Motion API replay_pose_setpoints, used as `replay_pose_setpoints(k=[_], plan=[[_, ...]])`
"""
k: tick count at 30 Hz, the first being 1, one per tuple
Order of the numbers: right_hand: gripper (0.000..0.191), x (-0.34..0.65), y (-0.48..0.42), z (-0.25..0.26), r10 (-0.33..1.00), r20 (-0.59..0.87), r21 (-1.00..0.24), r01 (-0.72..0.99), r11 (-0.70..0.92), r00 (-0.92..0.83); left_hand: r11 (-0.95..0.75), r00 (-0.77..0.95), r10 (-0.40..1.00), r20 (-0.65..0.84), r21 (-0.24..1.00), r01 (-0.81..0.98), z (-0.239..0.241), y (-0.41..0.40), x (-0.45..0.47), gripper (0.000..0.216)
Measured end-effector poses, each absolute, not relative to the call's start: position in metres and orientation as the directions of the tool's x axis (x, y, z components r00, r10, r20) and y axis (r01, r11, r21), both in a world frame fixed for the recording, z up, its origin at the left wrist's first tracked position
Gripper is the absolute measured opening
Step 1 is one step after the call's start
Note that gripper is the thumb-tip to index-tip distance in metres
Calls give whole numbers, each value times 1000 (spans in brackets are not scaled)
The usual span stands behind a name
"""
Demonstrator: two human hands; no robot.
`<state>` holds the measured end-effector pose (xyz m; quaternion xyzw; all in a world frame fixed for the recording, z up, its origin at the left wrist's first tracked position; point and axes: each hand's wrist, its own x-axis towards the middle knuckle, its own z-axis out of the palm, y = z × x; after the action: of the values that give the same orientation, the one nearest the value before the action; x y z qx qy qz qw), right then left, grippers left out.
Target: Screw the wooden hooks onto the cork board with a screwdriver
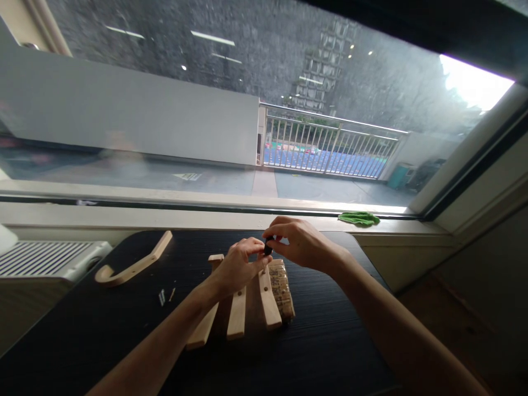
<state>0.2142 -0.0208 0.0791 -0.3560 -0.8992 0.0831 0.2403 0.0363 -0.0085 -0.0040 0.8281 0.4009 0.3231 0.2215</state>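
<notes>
A small black cylindrical piece (268,245) is between my two hands, above the far end of the wooden pieces. My right hand (299,242) pinches its upper part with thumb and fingertips. The thumb and forefinger of my left hand (243,264) close on its lower side; what the piece is cannot be made out. Beneath the hands lies a pale wooden slat with a hole (270,305), resting against a brown bundle in clear wrap (284,291). Another drilled slat (236,316) lies to the left. My left forearm partly covers a third wooden piece (203,330).
A curved wooden piece (136,269) lies at the left on the black table (325,341). Small metal and wooden bits (165,296) lie nearer the middle. A green cloth (358,219) is on the windowsill, and a white radiator (49,258) stands left of the table.
</notes>
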Motion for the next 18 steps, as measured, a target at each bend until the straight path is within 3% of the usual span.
replay_pose_setpoints(k=[18], plan=[[19, 215, -24, 81, 677, 365, -312, 601, 736, -639, -581, 451, 808, 378, 634, 510, -2, -11, 37, 13]])
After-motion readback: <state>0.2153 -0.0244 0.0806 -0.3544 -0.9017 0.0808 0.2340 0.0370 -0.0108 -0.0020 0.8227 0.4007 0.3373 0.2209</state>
